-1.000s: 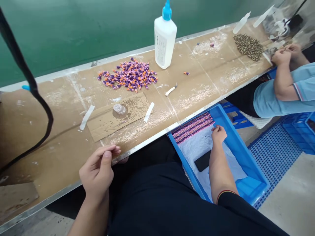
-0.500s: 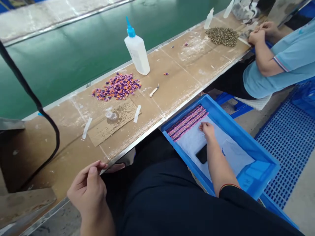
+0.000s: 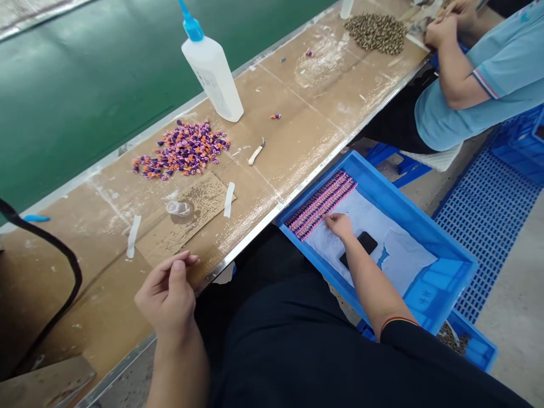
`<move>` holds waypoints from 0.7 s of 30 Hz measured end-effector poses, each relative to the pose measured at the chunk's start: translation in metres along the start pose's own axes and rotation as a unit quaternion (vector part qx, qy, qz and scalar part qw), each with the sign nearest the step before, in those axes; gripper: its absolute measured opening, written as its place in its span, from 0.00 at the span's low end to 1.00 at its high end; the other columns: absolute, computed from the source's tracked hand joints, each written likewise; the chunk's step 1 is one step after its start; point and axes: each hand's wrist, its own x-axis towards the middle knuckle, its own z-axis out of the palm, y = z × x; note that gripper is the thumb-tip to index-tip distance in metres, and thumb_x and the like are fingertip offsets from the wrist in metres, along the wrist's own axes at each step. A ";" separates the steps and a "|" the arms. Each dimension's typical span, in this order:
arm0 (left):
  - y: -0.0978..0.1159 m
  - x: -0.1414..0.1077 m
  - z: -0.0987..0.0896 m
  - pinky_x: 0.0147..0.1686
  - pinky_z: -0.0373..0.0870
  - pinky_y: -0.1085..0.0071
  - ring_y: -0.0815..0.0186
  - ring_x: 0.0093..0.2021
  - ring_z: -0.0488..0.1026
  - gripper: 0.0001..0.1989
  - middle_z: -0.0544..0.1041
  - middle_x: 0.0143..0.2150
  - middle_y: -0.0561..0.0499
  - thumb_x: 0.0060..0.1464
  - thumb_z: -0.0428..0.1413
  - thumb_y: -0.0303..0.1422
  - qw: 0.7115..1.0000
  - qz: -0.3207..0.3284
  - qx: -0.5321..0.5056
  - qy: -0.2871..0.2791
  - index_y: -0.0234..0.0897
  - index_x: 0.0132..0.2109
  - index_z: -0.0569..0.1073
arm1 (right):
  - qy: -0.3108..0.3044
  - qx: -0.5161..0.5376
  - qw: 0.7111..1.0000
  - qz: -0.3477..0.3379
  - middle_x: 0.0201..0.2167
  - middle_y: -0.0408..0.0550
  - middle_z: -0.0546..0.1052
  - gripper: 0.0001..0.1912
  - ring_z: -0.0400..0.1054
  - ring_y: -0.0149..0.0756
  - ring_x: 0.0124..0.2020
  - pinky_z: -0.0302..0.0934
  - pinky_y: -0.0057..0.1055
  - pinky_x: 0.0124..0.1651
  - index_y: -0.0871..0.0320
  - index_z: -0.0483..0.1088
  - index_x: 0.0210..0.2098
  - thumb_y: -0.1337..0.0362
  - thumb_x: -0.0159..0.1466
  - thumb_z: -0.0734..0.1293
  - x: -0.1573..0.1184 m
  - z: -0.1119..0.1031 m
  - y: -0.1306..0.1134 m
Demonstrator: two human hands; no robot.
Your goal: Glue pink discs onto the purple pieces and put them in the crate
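Observation:
My left hand (image 3: 168, 292) hovers over the bench's front edge, thumb against its curled fingers. Nothing shows at its fingertips. Down in a blue plastic tray (image 3: 453, 275), my right hand (image 3: 339, 225) is pinched at the front edge of the rows of small purple, pink and orange pieces (image 3: 321, 205). Whatever its fingertips hold, if anything, is hidden. White sheeting (image 3: 408, 260) lines the tray, and a black phone (image 3: 368, 242) lies partly behind my right forearm. On the bench, a heap of similar loose pieces (image 3: 187, 148) sits behind a cardboard piece (image 3: 199, 207) bearing a small clear cup (image 3: 179, 209).
A white squeeze bottle (image 3: 216, 79) with a blue nozzle stands by the heap. A small white-handled tool (image 3: 256, 153) and a stray piece (image 3: 276, 116) lie nearby. A black cable (image 3: 63, 243) arches at left. A co-worker (image 3: 463, 85) sits at right near a brownish heap (image 3: 376, 33).
My right hand has moved left along the rows, uncovering more of the phone. My left hand is higher and further right in view. The camera view has also shifted.

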 end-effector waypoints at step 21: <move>0.003 -0.005 -0.007 0.32 0.83 0.71 0.64 0.31 0.81 0.07 0.84 0.33 0.48 0.63 0.67 0.38 0.997 -0.057 -0.001 -0.049 0.40 0.40 0.87 | 0.083 -0.084 0.990 0.073 0.40 0.47 0.85 0.19 0.81 0.39 0.43 0.76 0.40 0.54 0.58 0.79 0.41 0.50 0.79 0.68 0.030 -0.034 -0.007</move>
